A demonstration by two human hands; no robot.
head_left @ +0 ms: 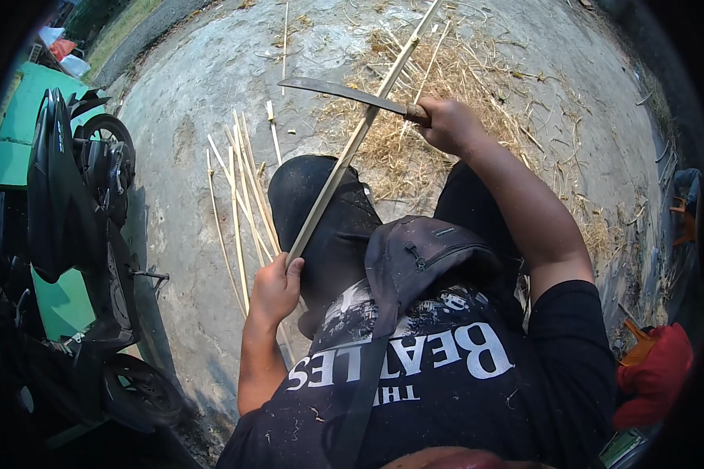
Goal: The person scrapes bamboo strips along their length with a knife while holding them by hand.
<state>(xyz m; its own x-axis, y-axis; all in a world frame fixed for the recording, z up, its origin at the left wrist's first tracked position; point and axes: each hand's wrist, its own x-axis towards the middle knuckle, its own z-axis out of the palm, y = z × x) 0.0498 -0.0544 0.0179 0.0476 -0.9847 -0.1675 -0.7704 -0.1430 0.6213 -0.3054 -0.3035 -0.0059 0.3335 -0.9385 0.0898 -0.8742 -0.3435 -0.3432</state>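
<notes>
My left hand (275, 288) is closed round the lower end of a long, split bamboo strip (332, 187), which slants up and to the right past my knee. In my right hand (451, 125) is the wooden handle of a machete (344, 92). Its dark, slightly curved blade points left and crosses the strip near the upper part; whether the edge bites into the strip I cannot tell. Several thin, pale bamboo strips (237, 211) lie on the ground left of my knee, beside my left hand.
Straw-coloured shavings (391, 148) are heaped on the concrete ground (188, 86) ahead of me. A black motorcycle (70, 203) stands at the left by a green surface (23, 117). A grey bag (426, 262) rests on my lap. Behind at the right is something red (661, 367).
</notes>
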